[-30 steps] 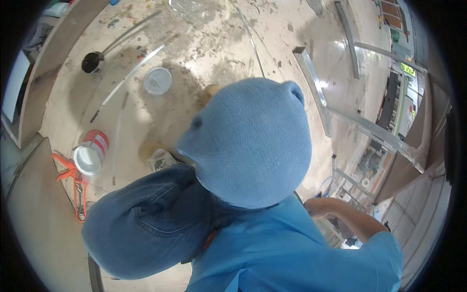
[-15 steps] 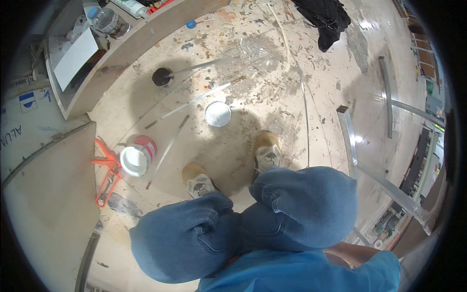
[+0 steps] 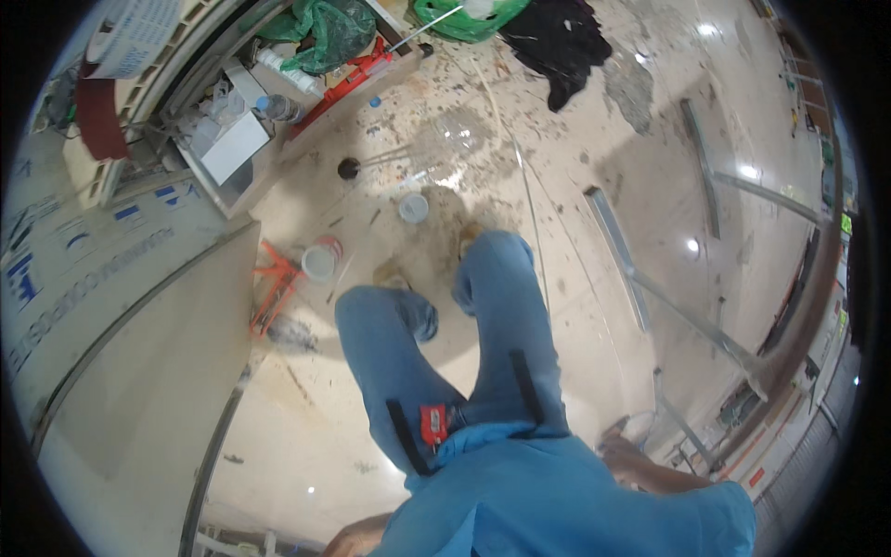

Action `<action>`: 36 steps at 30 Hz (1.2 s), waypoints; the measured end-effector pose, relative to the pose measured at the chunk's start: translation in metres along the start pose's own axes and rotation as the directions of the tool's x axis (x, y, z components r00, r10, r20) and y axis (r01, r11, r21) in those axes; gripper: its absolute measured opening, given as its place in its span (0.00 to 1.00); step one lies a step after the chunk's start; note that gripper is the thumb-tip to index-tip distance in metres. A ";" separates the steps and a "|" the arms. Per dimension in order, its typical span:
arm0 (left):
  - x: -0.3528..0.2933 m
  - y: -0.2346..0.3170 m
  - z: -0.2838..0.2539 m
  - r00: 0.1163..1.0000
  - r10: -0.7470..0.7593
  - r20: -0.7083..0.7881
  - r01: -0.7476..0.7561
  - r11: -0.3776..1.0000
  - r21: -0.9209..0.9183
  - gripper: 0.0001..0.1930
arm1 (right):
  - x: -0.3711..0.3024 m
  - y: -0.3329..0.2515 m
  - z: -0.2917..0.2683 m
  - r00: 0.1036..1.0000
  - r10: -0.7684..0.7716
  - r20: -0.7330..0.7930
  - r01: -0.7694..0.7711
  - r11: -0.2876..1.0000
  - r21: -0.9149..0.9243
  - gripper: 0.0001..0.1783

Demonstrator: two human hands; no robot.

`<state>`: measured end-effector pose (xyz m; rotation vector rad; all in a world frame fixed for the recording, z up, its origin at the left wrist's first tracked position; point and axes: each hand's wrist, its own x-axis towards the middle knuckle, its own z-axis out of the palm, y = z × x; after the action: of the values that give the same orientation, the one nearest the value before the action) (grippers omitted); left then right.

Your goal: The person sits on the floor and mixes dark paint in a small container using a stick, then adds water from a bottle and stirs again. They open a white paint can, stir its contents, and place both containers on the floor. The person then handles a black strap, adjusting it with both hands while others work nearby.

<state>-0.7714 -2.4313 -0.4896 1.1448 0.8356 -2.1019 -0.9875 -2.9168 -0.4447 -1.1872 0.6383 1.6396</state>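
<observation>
My right hand (image 3: 613, 444) hangs low beside my right hip, over the pale floor near a thin metal bar. Its fingers are blurred, so whether they hold anything is unclear. At the bottom edge a bit of my left arm (image 3: 360, 537) shows; the left hand lies outside the picture. In front of my feet stands a round white-topped can or lid (image 3: 413, 208). Left of my shoes is a red tin with a pale top (image 3: 318, 264), beside an orange-red caulking gun (image 3: 275, 288).
A pale panel (image 3: 139, 408) stands along the left. Beyond it an open box (image 3: 243, 200) holds a plastic bottle (image 3: 278, 109) and white card. Metal square tubes (image 3: 617, 255) lie at right. Black cloth (image 3: 561, 46) and a green bag (image 3: 473, 19) are at the far side.
My legs have straightened from a deep crouch, and the floor items look smaller and farther off. My right hand has come into view beside my hip. The things near my feet stay put.
</observation>
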 end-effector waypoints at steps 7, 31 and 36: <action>-0.203 -0.083 0.092 0.995 -0.029 0.090 0.041 0.991 -0.125 0.11 | -0.166 -0.010 0.109 0.992 -0.127 -0.014 0.127 0.990 0.055 0.26; -0.289 -0.088 0.317 0.637 0.770 0.023 -0.734 0.616 -0.285 0.18 | -0.296 -0.086 0.205 0.261 -0.853 -0.452 0.797 0.454 -0.398 0.18; -0.290 -0.089 0.334 0.557 0.830 -0.007 -0.819 0.548 -0.170 0.20 | -0.295 -0.105 0.210 0.545 -0.801 -0.250 0.810 0.579 -0.090 0.22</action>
<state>-0.8718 -2.5699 -0.0722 1.0652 0.2790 -1.2290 -0.9626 -2.8201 -0.0815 -1.3978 0.1858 0.6640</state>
